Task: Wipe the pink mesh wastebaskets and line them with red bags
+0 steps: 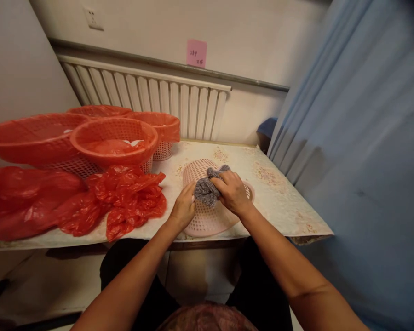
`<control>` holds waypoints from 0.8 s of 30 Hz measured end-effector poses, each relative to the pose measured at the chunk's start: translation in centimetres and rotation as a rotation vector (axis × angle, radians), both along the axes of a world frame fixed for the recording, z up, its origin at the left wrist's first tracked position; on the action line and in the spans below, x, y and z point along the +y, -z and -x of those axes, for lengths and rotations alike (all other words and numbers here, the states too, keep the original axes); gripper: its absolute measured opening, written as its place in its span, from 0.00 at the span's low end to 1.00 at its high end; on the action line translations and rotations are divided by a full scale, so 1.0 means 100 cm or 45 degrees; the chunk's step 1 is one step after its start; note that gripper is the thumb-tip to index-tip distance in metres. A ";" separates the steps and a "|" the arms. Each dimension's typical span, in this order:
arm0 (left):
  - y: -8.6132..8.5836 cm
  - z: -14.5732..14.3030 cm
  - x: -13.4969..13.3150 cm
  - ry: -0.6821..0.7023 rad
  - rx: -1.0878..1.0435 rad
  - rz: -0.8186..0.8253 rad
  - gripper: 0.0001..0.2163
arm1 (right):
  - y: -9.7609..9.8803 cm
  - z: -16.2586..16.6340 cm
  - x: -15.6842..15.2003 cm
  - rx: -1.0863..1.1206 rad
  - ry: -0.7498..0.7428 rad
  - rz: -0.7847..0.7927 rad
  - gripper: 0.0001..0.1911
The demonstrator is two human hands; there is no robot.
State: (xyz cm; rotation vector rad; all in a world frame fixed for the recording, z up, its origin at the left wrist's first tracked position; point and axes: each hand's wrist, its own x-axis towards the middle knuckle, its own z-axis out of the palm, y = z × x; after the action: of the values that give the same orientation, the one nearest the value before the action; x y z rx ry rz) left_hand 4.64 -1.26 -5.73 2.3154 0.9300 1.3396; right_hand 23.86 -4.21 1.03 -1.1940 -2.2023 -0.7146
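A pale pink plastic wastebasket with a lattice of holes lies tipped on its side, its open rim toward the right. My left hand grips it at the left end; the fingertips are partly hidden. My right hand is closed on a bunched grey knitted cloth, which presses against the basket's upper side. One end of the cloth sticks out beyond my right fingers, and its other end reaches close to my left fingers.
Several wastebaskets lined with red plastic bags stand at the left. Crumpled red bags lie before them. A floral cloth covers the table. Behind is a white radiator; a blue curtain hangs at the right.
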 end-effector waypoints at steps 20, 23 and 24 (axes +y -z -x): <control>0.025 0.013 0.001 0.018 0.018 -0.022 0.33 | 0.045 -0.032 0.008 0.313 0.109 -0.178 0.17; 0.026 0.014 -0.001 0.013 0.015 -0.022 0.33 | 0.053 -0.038 0.009 0.414 0.116 -0.207 0.17; 0.026 0.015 -0.001 0.011 0.015 -0.025 0.33 | 0.056 -0.040 0.009 0.450 0.118 -0.214 0.18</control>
State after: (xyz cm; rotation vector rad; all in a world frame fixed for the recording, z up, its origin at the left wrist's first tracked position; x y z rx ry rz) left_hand 3.17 -1.36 -8.35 2.3417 0.9132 1.3392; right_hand 27.87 -3.32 -4.56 -1.2364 -1.7732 -0.6541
